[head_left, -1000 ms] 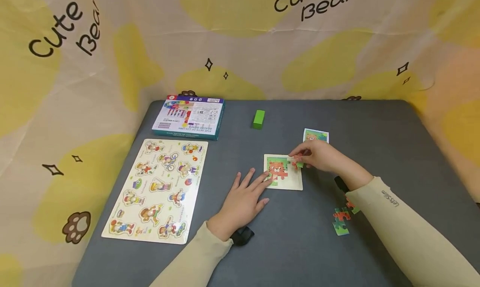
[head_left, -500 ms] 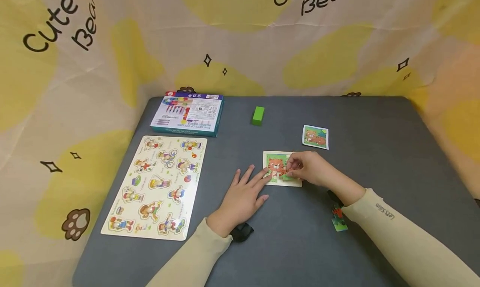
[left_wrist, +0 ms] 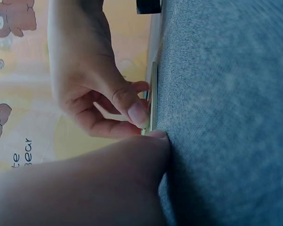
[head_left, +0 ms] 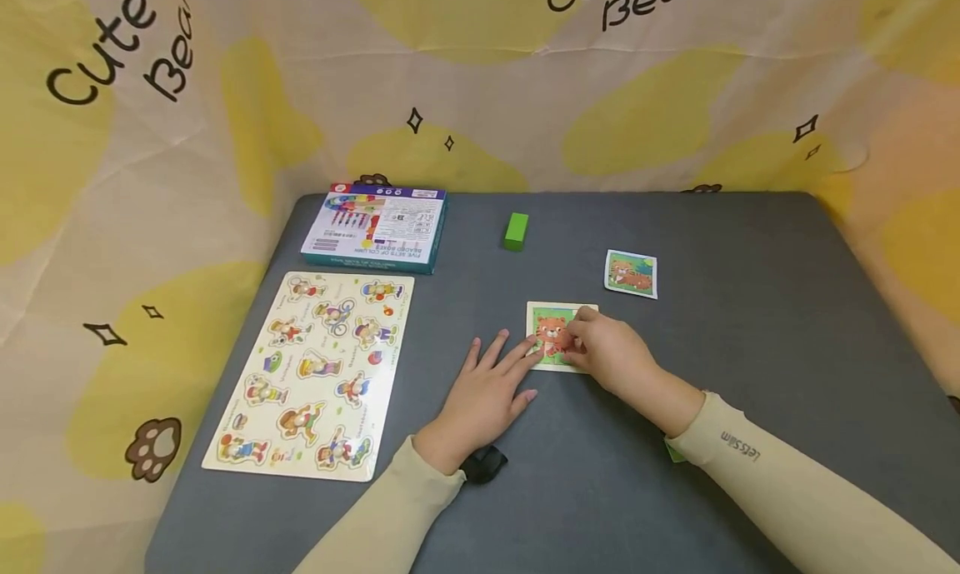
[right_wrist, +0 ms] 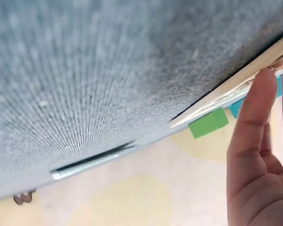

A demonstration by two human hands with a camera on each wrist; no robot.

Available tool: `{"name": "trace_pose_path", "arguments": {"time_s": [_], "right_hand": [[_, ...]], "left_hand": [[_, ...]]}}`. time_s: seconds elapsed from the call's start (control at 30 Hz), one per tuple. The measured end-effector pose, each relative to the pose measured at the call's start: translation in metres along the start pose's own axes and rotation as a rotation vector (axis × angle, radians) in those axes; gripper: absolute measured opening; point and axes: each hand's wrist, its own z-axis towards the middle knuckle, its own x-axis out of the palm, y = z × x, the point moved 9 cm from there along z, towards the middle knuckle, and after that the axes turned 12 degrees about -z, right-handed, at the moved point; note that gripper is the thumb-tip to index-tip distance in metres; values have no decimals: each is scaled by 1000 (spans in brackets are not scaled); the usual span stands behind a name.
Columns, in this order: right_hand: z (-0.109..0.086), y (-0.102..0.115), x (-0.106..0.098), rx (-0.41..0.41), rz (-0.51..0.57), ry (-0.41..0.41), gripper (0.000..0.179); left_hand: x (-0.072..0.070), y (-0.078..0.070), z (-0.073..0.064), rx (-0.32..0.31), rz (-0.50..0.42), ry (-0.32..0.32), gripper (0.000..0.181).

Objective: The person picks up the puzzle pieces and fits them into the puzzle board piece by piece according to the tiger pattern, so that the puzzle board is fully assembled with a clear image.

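Note:
A small jigsaw board (head_left: 532,307) with a tiger picture lies on the grey table in front of me. My left hand (head_left: 483,399) is spread flat on the table, its fingertips on the board's left edge. Over the right part of the board, my right hand (head_left: 611,353) bends its thumb and fingers down to a puzzle piece, which they mostly hide. In the left wrist view, the right thumb (left_wrist: 137,115) is against the board's edge with a sliver of green beside it. A green loose puzzle piece (head_left: 674,451) shows partly from under the right sleeve.
A tiger picture card (head_left: 631,275) lies behind the board at the right, and a green block (head_left: 516,232) stands farther back. On the left are a large peg-puzzle board (head_left: 315,374) and a flat box (head_left: 375,228). Printed cloth (head_left: 487,82) walls the table's far side.
My right hand moved from the board's upper right corner, carrying a piece, down and left onto its right part. The picture card came into full view. The left hand stays put.

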Motion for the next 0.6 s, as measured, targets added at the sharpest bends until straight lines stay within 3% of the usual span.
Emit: {"name": "trace_pose_path", "arguments": {"time_s": [0.2, 0.27, 0.33, 0.5, 0.6], "right_hand": [[-15, 29, -1, -180, -224, -112, 15], [-22, 37, 2, -226, -288, -124, 19], [-28, 39, 2, -240, -284, -108, 24], [-43, 10, -21, -179, -138, -25, 28], [-62, -22, -35, -143, -108, 147, 35]], "left_hand": [[0, -1, 0, -1, -9, 7, 60], [0, 0, 1, -3, -6, 9, 60], [0, 1, 1, -7, -1, 9, 60], [1, 0, 1, -13, -15, 18, 61], [1, -2, 0, -5, -29, 17, 61]]}}
